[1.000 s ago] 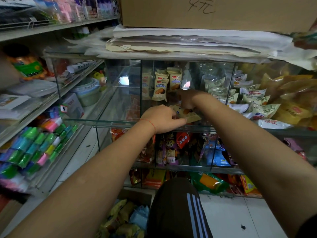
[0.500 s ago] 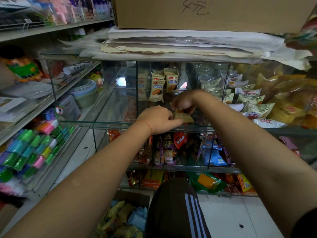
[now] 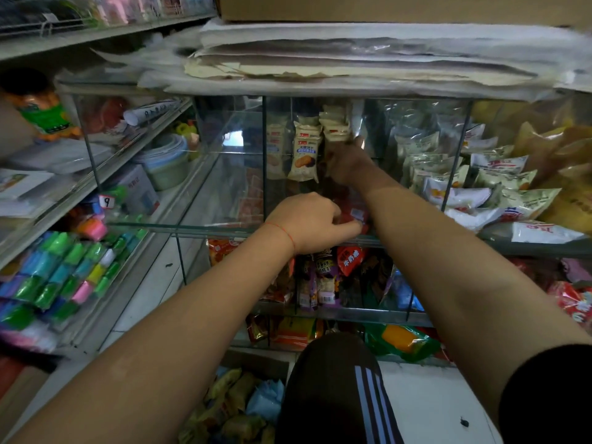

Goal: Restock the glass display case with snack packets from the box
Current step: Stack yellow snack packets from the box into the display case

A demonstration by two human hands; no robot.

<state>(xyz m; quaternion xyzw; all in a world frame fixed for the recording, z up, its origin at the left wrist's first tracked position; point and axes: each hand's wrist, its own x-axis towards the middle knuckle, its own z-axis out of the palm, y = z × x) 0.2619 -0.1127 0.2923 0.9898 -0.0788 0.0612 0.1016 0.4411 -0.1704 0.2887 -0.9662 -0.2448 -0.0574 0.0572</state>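
Placing step: right hand (image 3: 347, 161) pinches upright cream snack packets (image 3: 334, 129) at twelve o'clock, left hand (image 3: 309, 221) curls, contents unclear; next, straighten the row.

The glass shelf (image 3: 224, 200) carries upright biscuit packets (image 3: 304, 155) at its back, and possibly red packets (image 3: 354, 214) in front.

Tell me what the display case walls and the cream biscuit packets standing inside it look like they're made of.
Display case: clear glass panes, seemingly; you see through them, they carry reflections, and the edges look greenish. Cream biscuit packets: thin printed plastic film, probably, with crimped top seals and a soft sheen. The right hand reaches among them; whether it grips one can't be told.
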